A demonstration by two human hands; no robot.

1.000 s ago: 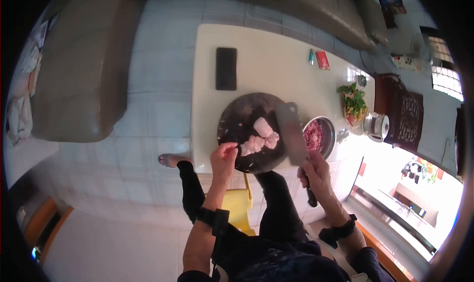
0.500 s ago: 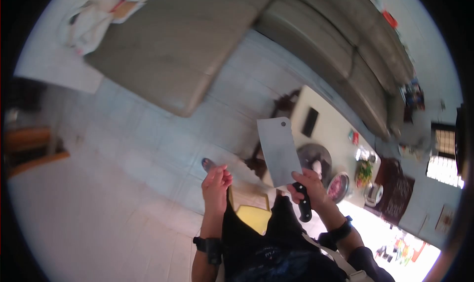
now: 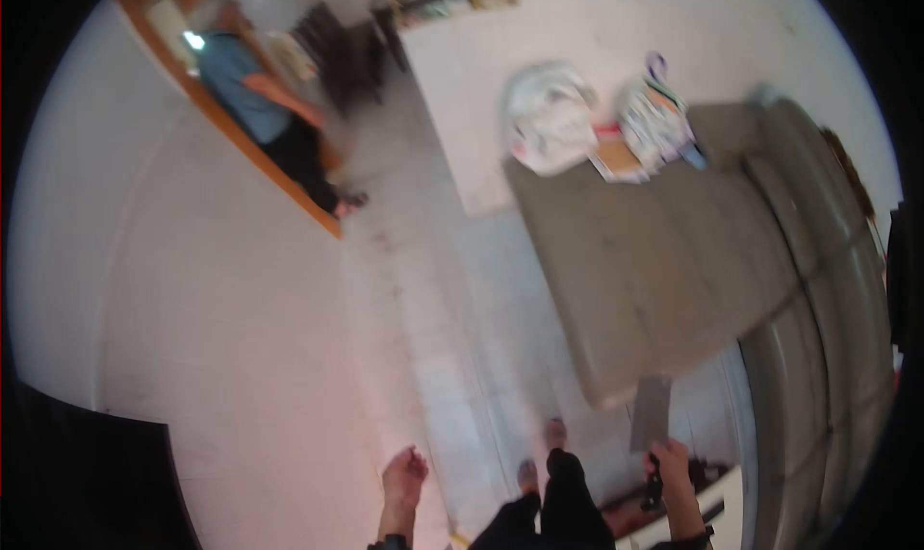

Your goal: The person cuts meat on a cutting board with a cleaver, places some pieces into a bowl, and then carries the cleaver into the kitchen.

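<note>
Leftmost: another person [image 3: 255, 93] in a blue top, standing at a doorway, well apart. Left hand [image 3: 404, 478]: low over the tiled floor [image 3: 289, 358], nothing in it; blur hides whether the fingers are spread or curled. Cleaver [image 3: 652, 413]: blade upright, near the grey sofa [image 3: 674, 261]. Right hand [image 3: 671, 463]: clamped on its black handle. Step, as judged — cleaver carried while standing; any next move calls for keeping the edge off the legs.
</note>
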